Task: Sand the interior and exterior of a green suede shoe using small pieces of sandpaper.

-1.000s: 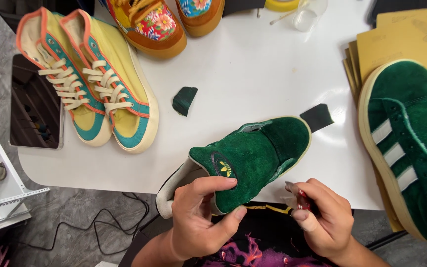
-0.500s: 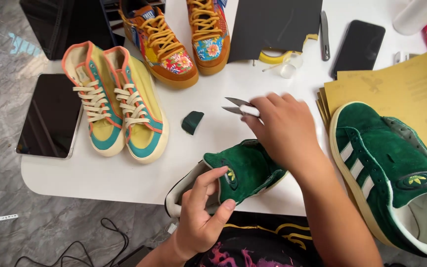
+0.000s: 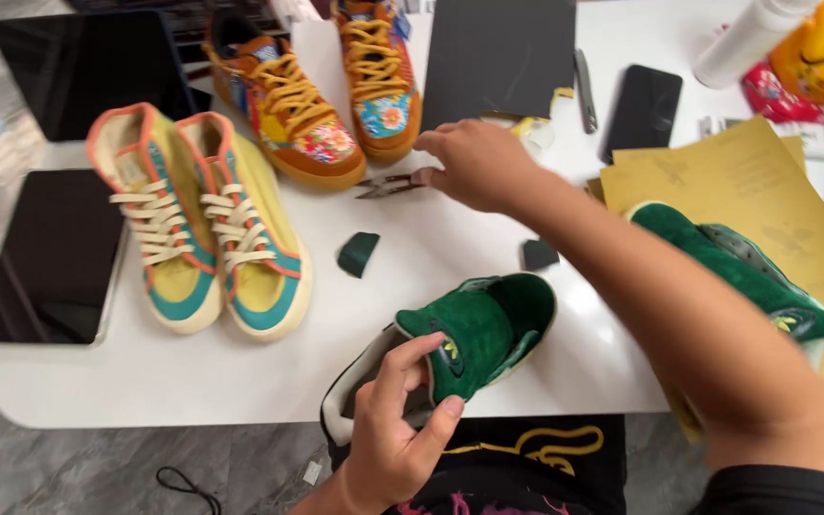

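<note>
My left hand [image 3: 393,424] grips the heel collar of a dark green suede sneaker [image 3: 484,329] that lies at the near edge of the white table [image 3: 145,381]. My right hand [image 3: 479,162] is stretched far over the table and holds small thread snips [image 3: 388,183] by their handle, the blades pointing left just above the tabletop. Its forearm crosses over the second green sneaker [image 3: 746,272], which rests on yellow paper sheets [image 3: 727,181] at the right.
A yellow and teal high-top pair [image 3: 202,224] stands at the left, an orange floral pair [image 3: 326,86] at the back. Two dark scraps [image 3: 358,254] [image 3: 539,254] lie mid-table. Two tablets [image 3: 50,253], a black sheet [image 3: 503,57], a phone [image 3: 643,110] and a pen [image 3: 584,91] lie about.
My right hand left the green sneaker and reached out across the table with the snips, now farther toward the orange pair. My left hand kept hold of the sneaker.
</note>
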